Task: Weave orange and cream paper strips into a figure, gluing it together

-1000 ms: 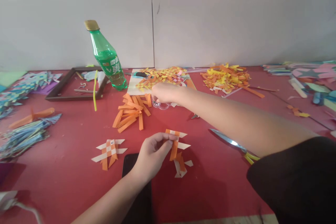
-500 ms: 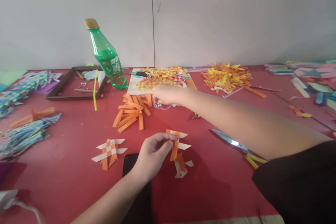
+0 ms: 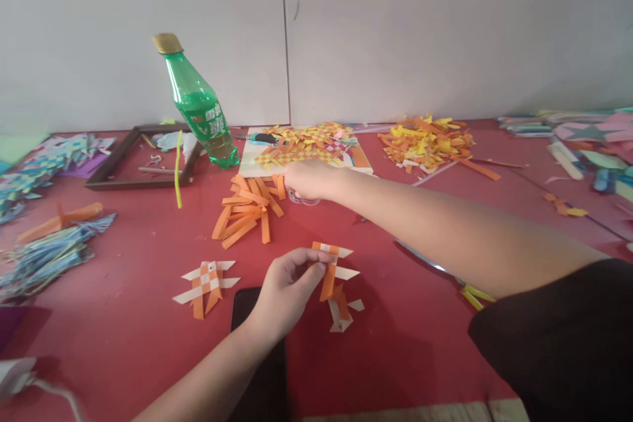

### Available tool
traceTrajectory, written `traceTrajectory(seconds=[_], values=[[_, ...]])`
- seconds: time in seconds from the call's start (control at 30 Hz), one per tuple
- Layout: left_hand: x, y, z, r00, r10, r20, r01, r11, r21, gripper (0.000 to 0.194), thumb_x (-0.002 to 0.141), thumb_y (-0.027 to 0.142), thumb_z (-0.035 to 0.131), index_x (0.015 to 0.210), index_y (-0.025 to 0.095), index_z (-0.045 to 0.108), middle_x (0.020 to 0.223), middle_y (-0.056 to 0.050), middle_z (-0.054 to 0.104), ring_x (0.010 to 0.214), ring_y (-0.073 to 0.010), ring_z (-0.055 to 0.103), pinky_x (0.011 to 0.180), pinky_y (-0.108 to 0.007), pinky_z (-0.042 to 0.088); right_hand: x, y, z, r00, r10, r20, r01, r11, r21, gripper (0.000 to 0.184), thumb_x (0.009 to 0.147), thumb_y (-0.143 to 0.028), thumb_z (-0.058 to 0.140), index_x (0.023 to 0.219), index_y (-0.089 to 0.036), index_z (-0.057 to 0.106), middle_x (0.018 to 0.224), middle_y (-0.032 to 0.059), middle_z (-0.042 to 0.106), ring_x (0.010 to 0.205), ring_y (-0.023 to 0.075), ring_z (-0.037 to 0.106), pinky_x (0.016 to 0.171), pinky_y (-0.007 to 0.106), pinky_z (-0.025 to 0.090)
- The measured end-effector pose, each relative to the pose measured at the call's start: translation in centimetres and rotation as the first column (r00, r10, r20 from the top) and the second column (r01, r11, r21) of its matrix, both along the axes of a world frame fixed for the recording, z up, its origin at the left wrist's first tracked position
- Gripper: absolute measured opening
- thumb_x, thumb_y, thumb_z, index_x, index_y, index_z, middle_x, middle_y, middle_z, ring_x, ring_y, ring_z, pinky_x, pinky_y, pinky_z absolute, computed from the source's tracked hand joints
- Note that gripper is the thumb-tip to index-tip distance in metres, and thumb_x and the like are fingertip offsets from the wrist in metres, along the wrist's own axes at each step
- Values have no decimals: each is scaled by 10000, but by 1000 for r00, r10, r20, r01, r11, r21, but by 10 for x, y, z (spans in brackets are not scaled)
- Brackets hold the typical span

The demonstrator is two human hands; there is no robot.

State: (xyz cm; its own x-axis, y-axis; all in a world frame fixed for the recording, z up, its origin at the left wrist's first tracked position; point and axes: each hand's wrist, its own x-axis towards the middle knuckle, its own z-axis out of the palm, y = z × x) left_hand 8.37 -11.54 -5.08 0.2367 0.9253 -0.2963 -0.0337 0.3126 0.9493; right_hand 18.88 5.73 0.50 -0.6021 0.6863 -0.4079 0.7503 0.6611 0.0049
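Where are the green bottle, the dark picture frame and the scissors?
Green bottle [image 3: 202, 109]: head view, upper body.
Dark picture frame [image 3: 109, 159]: head view, left side.
Scissors [image 3: 475, 297]: head view, yellow handle.

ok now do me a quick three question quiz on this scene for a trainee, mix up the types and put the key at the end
1. True or false: the green bottle stands upright on its base with its cap on.
2. Multiple choice: what does the left hand hold? A) the scissors B) an orange and white woven paper piece C) a yellow strip
3. Fill in the blank: the right forearm reaches over the red table and partly covers the ____, whose handles are yellow.

Key: 1 true; 2 B; 3 scissors
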Motion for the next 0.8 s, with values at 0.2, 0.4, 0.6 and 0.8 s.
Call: traceTrajectory(seconds=[0.2, 0.4, 0.6, 0.8], values=[[0, 1, -1, 1000, 8, 24, -8, 1000, -6, 165, 849, 287, 614, 904, 188, 734, 946, -54, 739, 892, -189, 654, 802, -263, 478, 8, 5, 4, 988, 63, -143, -57, 997, 50, 44, 734, -130, 664, 747, -120, 706, 885, 111, 700, 777, 210, 639, 605, 293, 416], [0, -2, -3, 995, 86, 56, -86, 996, -5, 162, 823, 290, 661, 899, 180, 751, 872, -50, 724, 847, -180, 640, 783, -263, 470, 29, 17, 3, 939, 70, -337, -73, 997, 2, 142, 743, -138, 596, 795, -170, 725, 845, 45, 722, 704, 140, 608, 614, 270, 384], [-3, 1, -7, 919, 370, 136, -375, 927, 17, 218, 857, 339, 625, 1010, 209, 710, 966, -34, 682, 822, -125, 589, 779, -253, 458, 56, 2, 1, 862, -25, -505, 13, 1000, -28, 148, 766, -174, 582, 840, -191, 708, 820, 8, 720, 740, 127, 625, 674, 256, 417], [-3, 10, 3, 737, 567, 368, -585, 808, -74, 209, 754, 236, 720, 952, 172, 737, 895, -41, 671, 738, -102, 575, 729, -255, 484, 71, -37, -4, 813, -53, -580, 29, 998, -51, 85, 765, -137, 576, 787, -181, 646, 786, 3, 669, 708, 108, 577, 668, 243, 408]])
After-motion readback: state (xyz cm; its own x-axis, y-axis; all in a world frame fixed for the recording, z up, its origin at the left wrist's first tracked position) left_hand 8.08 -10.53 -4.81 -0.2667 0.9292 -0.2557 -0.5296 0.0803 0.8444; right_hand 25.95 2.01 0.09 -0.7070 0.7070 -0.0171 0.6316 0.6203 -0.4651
